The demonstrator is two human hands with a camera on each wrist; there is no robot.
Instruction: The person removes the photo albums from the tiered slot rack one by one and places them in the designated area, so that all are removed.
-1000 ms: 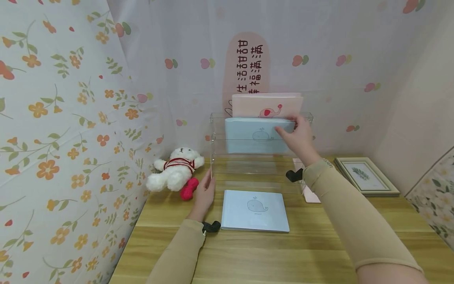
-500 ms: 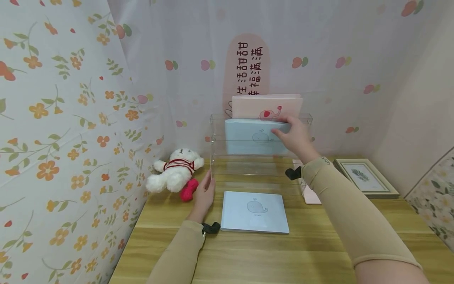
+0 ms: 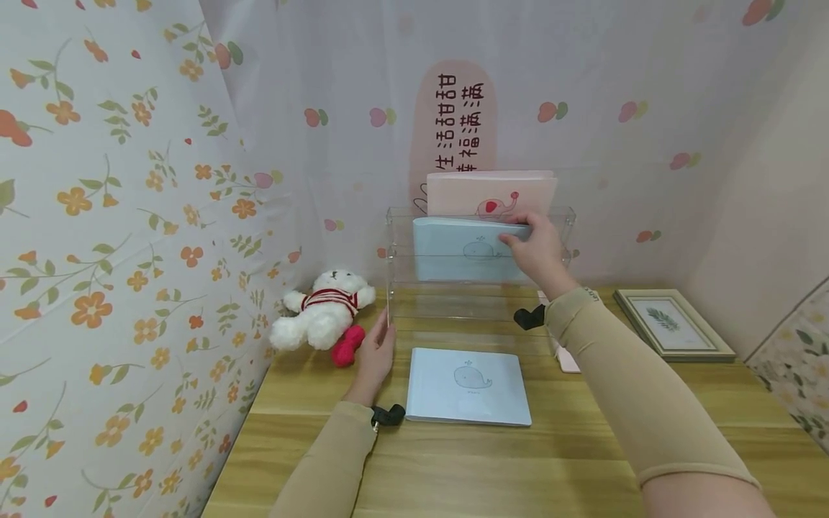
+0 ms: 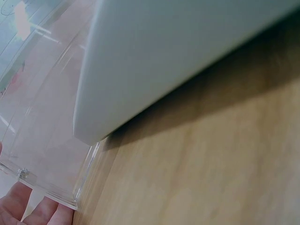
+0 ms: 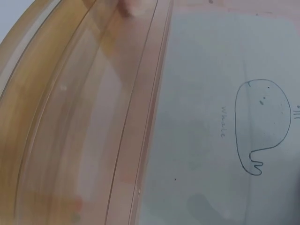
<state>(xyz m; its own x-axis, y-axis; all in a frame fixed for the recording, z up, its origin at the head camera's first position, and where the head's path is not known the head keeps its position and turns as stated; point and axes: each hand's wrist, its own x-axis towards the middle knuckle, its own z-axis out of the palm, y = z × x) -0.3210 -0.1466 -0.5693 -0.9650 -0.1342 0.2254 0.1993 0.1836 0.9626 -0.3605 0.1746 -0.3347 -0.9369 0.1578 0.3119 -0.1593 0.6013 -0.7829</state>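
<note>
A clear acrylic rack [image 3: 447, 306] with tiers stands on the wooden desk. In its upper front tier is a light blue booklet [image 3: 447, 248] with a whale drawing; the right wrist view shows the word "whale" on the cover [image 5: 197, 108]. My right hand [image 3: 540, 252] pinches this booklet's top edge near its right end, thumb in front. A pink booklet [image 3: 460, 191] with an elephant drawing stands behind it. My left hand [image 3: 376, 356] holds the rack's left side panel low down, its fingers [image 4: 44, 211] at the panel's edge. A second blue whale booklet [image 3: 469, 388] lies flat before the rack.
A white plush bear [image 3: 327, 309] in a striped sweater lies left of the rack, beside a red bow-shaped piece [image 3: 347, 347]. A framed leaf picture [image 3: 673, 324] lies at the right. A pink flat item [image 3: 568, 358] shows partly behind the right sleeve. Curtains hang behind.
My right hand has slid slightly left along the blue booklet's top edge, which now slopes a little down to the right. The left hand keeps its hold on the rack.
</note>
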